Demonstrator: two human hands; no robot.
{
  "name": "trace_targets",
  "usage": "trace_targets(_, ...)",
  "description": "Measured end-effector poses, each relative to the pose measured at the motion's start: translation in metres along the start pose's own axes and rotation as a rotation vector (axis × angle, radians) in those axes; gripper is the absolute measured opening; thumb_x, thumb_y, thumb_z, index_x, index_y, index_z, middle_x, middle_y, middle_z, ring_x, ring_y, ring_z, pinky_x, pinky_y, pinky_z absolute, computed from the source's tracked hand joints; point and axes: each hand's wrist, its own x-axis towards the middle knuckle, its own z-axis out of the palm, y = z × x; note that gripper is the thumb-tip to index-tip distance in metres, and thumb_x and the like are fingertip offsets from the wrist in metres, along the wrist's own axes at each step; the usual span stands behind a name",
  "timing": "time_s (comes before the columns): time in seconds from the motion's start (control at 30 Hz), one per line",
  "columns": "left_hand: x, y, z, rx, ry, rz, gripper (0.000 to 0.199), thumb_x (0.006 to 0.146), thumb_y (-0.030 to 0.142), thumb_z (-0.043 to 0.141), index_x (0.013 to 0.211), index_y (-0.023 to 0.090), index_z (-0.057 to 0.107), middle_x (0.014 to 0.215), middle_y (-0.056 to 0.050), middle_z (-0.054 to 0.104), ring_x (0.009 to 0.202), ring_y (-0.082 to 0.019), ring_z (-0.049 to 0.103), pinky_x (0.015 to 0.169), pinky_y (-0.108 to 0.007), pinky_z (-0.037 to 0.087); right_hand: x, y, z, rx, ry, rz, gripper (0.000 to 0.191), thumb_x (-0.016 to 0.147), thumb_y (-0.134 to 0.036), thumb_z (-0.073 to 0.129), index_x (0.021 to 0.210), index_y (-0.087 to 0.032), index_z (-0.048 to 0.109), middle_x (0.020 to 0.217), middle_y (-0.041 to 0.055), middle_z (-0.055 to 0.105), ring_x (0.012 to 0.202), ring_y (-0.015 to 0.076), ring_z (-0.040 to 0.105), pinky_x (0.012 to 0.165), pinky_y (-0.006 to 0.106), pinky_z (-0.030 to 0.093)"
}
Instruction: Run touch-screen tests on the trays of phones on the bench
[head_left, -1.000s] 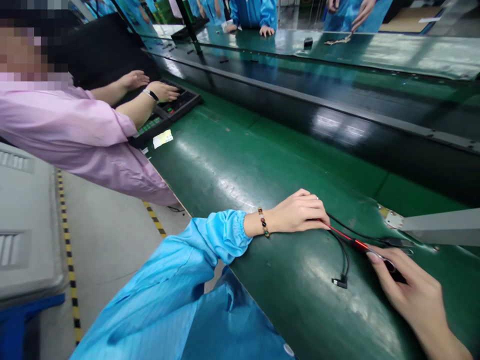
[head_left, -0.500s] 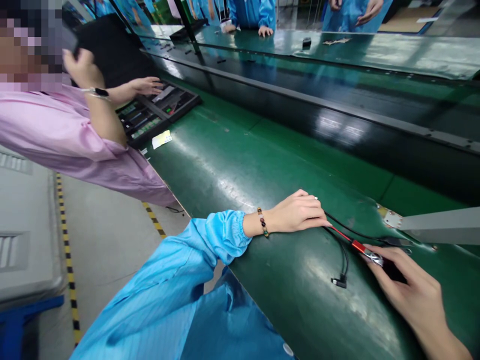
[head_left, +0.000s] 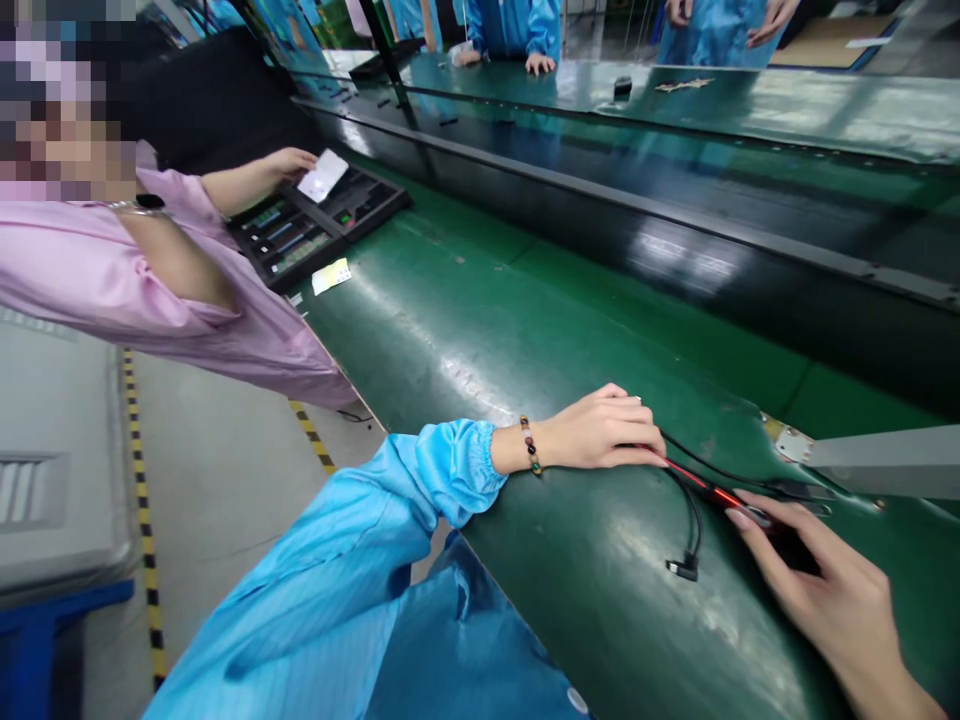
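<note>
My left hand [head_left: 611, 430], with a beaded bracelet at the wrist, lies closed over the end of a thin red cable [head_left: 688, 474]; its fingertips hide that end. The red cable runs right to a wider red piece with a shiny metal end [head_left: 726, 496]. Thumb and index finger of my right hand [head_left: 832, 575] pinch that metal end. A black cable [head_left: 694, 505] comes out from beside my left fingers and ends in an angled black plug [head_left: 682, 568] on the green tabletop [head_left: 585, 550]. Another black cable [head_left: 720, 465] passes behind the red one.
A co-worker in a pink sleeve [head_left: 172, 250] holds a white paper [head_left: 324, 175] over a black case [head_left: 300, 235]. A yellow-white label [head_left: 331, 276] lies nearby. A grey metal post [head_left: 892, 455] stands at the right. People in blue stand across the dark conveyor [head_left: 600, 195].
The red piece has turned slightly between my hands, so less of its metal end shows. The co-worker's raised hand has gone down, and a white paper now appears over the case.
</note>
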Motion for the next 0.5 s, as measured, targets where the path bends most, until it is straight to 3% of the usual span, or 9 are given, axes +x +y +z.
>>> trace_targets(0.17,0.0001,-0.0003,0.0014,0.013,0.007,-0.013,0.033,0.115,0.043,0.057,0.109,0.019,0.079,0.105,-0.004,0.080,0.100,-0.016,0.069,0.099,-0.035,0.038,0.0017,-0.0034,-0.0010,0.019,-0.033,-0.029,0.028,0.102,-0.029,0.077,0.130,-0.026,0.075,0.107,0.0019,0.080,0.080,0.0175,0.074,0.083,0.033,0.057)
trace_targets(0.5,0.0013,-0.0004,0.0048,0.083,0.031,-0.016,0.042,0.116,0.046,0.053,0.096,0.018,0.076,0.093,-0.004,0.077,0.091,-0.015,0.067,0.095,-0.035,0.038,0.0054,-0.0054,-0.0031,0.102,-0.044,-0.029,0.011,0.100,-0.027,0.079,0.109,-0.024,0.074,0.098,0.0018,0.075,0.081,0.0173,0.071,0.084,0.033,0.055)
